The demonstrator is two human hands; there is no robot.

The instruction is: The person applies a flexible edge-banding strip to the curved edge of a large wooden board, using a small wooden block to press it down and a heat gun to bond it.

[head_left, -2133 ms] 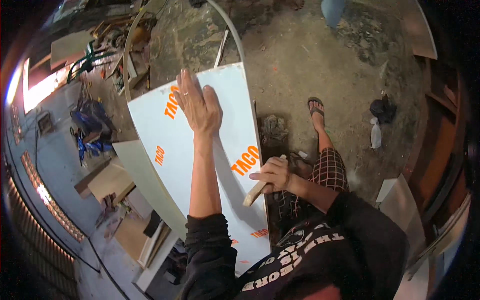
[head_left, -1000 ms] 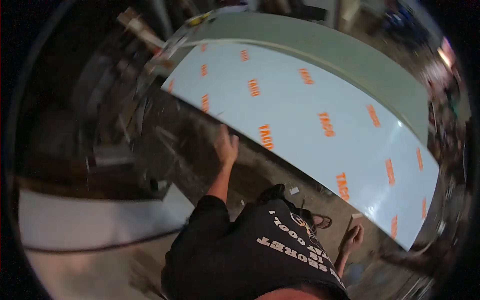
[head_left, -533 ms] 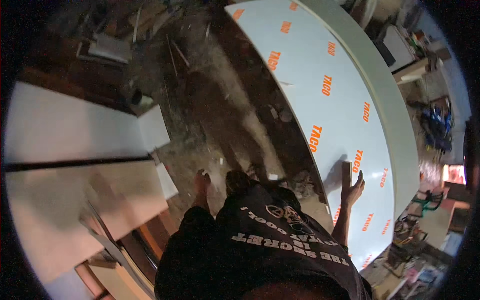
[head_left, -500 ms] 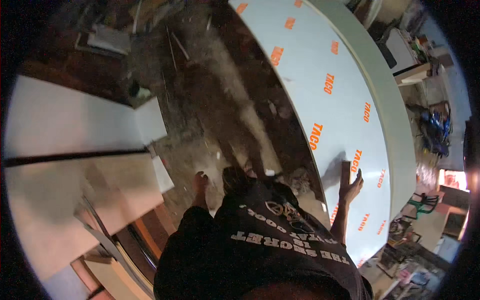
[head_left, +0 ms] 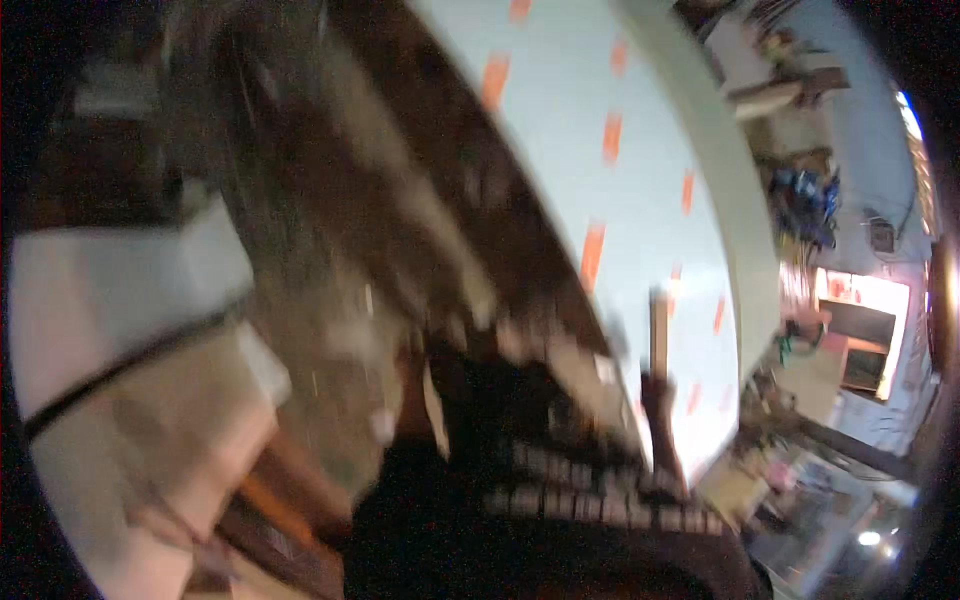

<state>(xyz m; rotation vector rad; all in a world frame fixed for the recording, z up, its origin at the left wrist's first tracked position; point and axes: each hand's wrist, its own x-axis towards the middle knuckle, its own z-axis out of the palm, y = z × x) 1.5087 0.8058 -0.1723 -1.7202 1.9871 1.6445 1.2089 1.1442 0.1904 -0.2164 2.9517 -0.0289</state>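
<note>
A large white sheet-covered panel [head_left: 570, 130] with orange printed marks stretches along my right side. Over its near part, my right hand [head_left: 656, 390] grips a narrow rectangular block [head_left: 659, 330], wood-coloured on its side, which points away from me. Blur hides whether the block touches the panel's face. My left hand [head_left: 410, 362] hangs by my body above the floor, away from the panel; its fingers are smeared by motion.
Pale boards [head_left: 130, 265] stand on the left, with a dark gap between them. Debris is strewn over the dirty floor [head_left: 330, 330]. Beyond the panel are cluttered items [head_left: 805, 200], a bright opening [head_left: 870, 300] and a light-coloured wall [head_left: 870, 140].
The whole view has swung, so the panel and boards sit further left in it and the bright opening shows more fully. My right hand still holds the block, which now points straighter away.
</note>
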